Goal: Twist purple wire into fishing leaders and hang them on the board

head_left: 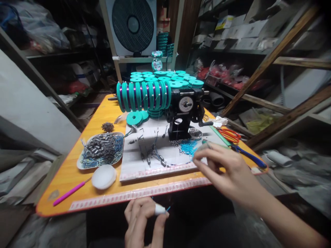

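My left hand (146,220), white tape round one finger, pinches a small blue piece (168,208) between thumb and forefinger in front of the table's near edge. Over the right side of the white board (134,162), my right hand (219,165) has its thumb and fingertips together, beside a pile of small blue pieces (188,147). Whether anything is between those fingertips is too small to make out. On the board also lie dark metal parts with thin wires (162,161). A black winding machine (179,119) holds a row of teal spools (143,96).
A dish (80,166) of metal weights and blue pieces stands left, near a white round lid (103,176) and a pink-handled tool (68,194). Blue-handled pliers (252,157) and orange-handled scissors (230,135) lie right. A fan (133,26) and shelves stand behind.
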`<control>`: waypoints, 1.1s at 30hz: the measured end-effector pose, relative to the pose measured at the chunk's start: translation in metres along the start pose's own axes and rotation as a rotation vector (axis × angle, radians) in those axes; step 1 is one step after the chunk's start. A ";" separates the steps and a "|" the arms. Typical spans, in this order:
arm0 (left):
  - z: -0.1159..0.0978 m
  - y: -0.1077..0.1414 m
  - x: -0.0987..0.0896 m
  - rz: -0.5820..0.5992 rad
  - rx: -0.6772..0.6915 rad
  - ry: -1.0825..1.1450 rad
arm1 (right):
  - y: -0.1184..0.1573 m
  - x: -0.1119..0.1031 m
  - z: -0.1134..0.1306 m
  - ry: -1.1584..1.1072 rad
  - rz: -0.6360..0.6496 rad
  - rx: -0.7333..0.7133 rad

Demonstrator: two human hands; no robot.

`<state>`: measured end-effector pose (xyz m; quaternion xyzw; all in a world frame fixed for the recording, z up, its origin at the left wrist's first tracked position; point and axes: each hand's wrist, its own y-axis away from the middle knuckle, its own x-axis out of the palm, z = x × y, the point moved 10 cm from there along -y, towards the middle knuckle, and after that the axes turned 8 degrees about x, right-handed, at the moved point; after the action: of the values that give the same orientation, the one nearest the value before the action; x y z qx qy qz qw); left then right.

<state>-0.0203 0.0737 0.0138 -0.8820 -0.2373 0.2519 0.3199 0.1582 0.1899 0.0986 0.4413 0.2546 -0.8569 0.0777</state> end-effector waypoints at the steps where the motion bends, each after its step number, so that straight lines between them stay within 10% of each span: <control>1: 0.002 0.001 0.001 0.022 -0.019 0.014 | 0.013 0.004 0.008 -0.091 0.016 0.012; 8: 0.003 0.003 0.004 0.084 -0.063 0.064 | 0.063 0.039 0.026 -0.403 0.075 0.188; 33: -0.010 -0.002 0.005 0.174 0.028 0.067 | 0.069 0.073 0.028 -0.564 0.233 0.274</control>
<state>-0.0109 0.0741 0.0204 -0.9027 -0.1453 0.2524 0.3168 0.1189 0.1234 0.0288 0.2190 0.0535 -0.9570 0.1826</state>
